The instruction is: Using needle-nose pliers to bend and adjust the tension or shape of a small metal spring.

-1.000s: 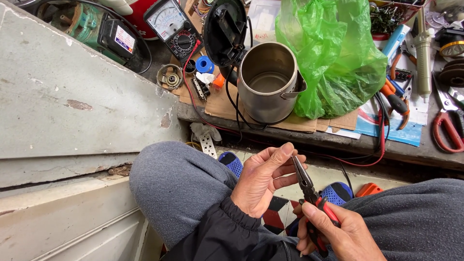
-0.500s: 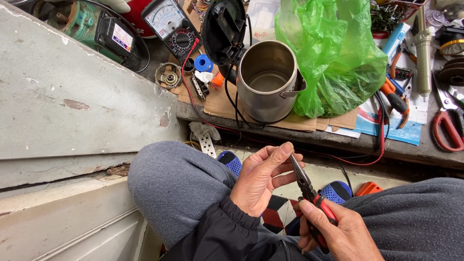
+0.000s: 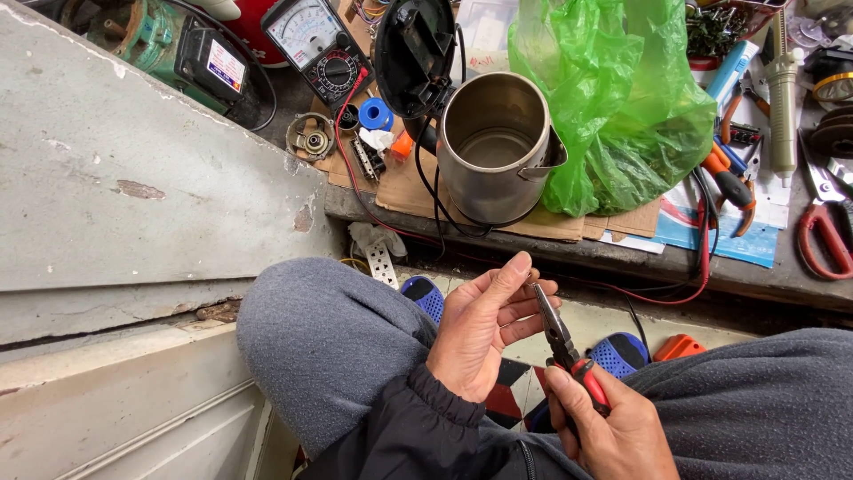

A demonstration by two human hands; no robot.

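Head view looks down on a seated person with grey-trousered knees drawn up before a low, cluttered table (image 3: 551,253). The right hand (image 3: 613,427) is wrapped around the red handles of the pliers (image 3: 562,333), whose dark nose slants up and left to meet the left hand (image 3: 484,324). The left hand's thumb and forefinger are pinched nearly together at the plier tip; whatever sits between them is too small to make out, so it cannot be told what the fingers (image 3: 514,271) hold. Both hands hover between the knees, above blue sandals (image 3: 619,353), well apart from the table.

On the table stands an open steel pot (image 3: 498,142), touching a green bag (image 3: 613,98) on its right. A black lid (image 3: 413,49) leans behind the pot, with black cable trailing down its front. Further left lie a meter (image 3: 320,44) with a red lead, a blue spool (image 3: 375,114) and a small round metal part (image 3: 311,138). At the right edge are red scissors (image 3: 826,227) and more orange-handled pliers (image 3: 733,182).

Doing this fine work well seems to call for a steady left pinch close to the tip, light pressure on the handles, and the piece kept over the lap so it is not lost if it slips.
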